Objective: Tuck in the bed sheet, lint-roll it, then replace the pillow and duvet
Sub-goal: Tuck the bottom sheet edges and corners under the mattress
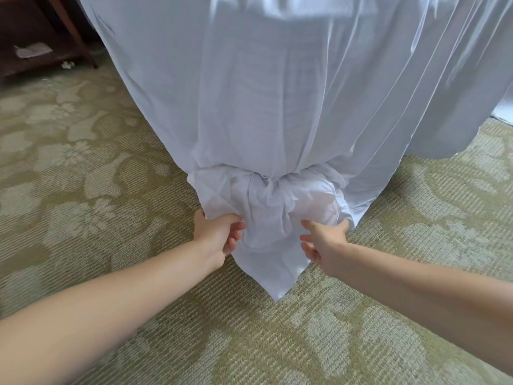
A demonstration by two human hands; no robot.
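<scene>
Still on the tuck-in step, sheet corner knotted at the foot of the bed

The bed sheet [277, 107] hangs down off the bed corner to the carpet [83, 162], gathered into a knot [273, 180], its long axis vertical and the loose tip pointing down at the floor. The left hand [215, 236] pinches the bunched fabric on the left of the knot, the right hand [323, 241] grips the right side. Next I'd guess that bundle has to be pushed under the mattress; lint-rolling, pillow and duvet all look undone.

Open carpet [91, 173] flanks the draped sheet [277, 93]; dark wooden furniture [69, 31] blocks far left.
</scene>
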